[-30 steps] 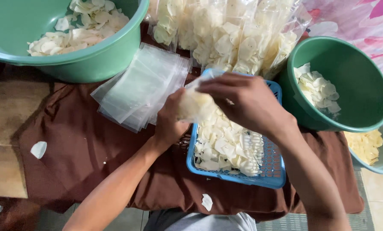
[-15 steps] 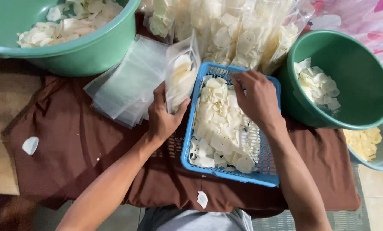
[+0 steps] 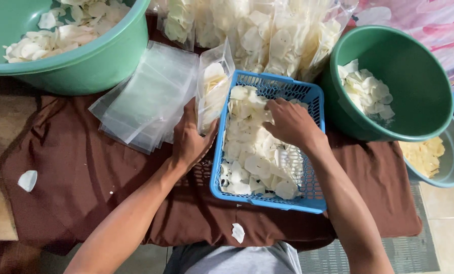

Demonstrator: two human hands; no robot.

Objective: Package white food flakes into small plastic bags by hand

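— Brown cloth (image 3: 85,177) is seen spread over the counter, with everything laid out on it. What is held at the centre of the frame?

— A small clear plastic bag partly filled with pale white chips (image 3: 213,91) is kept upright, mouth upward, by the left hand (image 3: 191,139), whose fingers are closed round its lower part; held so, it can be filled from above. It stands just left of the blue plastic mesh basket (image 3: 316,195).

— And the right hand (image 3: 288,122)?

— It is lowered palm-down into the basket, fingers curled onto the heap of white chips (image 3: 252,162); whether any are actually gripped cannot be told.

— What other containers are shown?

— A large green plastic basin (image 3: 100,63) at upper left and a round green plastic bucket (image 3: 430,81) at right each hold white chips. A grey basin with yellowish chips (image 3: 452,162) is cut off by the right edge. Filled clear bags (image 3: 267,35) are stacked along the top, and a pile of empty clear bags (image 3: 146,96) lies within reach beside the left hand.
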